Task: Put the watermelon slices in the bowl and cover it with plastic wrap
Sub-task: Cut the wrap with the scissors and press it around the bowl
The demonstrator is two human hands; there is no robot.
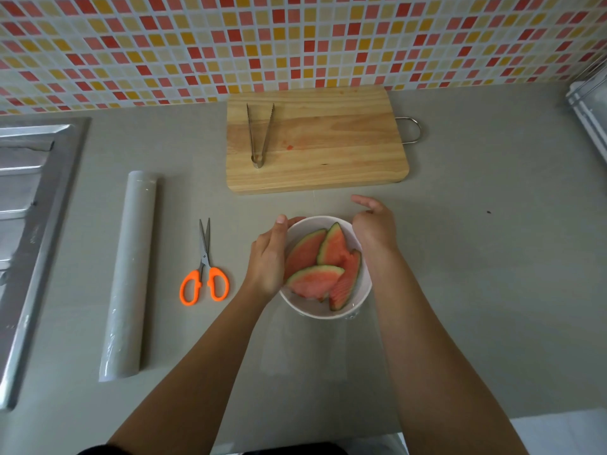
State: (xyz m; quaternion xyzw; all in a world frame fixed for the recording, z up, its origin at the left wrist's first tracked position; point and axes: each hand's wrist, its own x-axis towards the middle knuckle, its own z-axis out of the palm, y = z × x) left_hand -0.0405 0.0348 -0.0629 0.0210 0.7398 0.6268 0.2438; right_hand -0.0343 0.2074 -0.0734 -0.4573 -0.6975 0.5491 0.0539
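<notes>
Grey countertop (460, 257): watermelon slices (323, 267) sit in the white bowl (315, 310). Left hand (267, 257) and right hand (374, 228), fingers loosely curved, cup its sides; plastic wrap (312, 343) should be pulled taut and pressed down evenly.

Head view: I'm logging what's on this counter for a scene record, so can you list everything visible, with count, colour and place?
watermelon slices: four, red with green rind, in the bowl
bowl: one, white, near centre of the counter
plastic wrap roll: one, clear over grey, left of the scissors
scissors: one, orange handles, left of the bowl
cutting board: one, light wood, by the tiled wall
tongs: one, metal, on the board's left part
sink: one, steel, far left
counter: one, grey
left hand: at the bowl's left rim
right hand: at the bowl's right rim
</notes>
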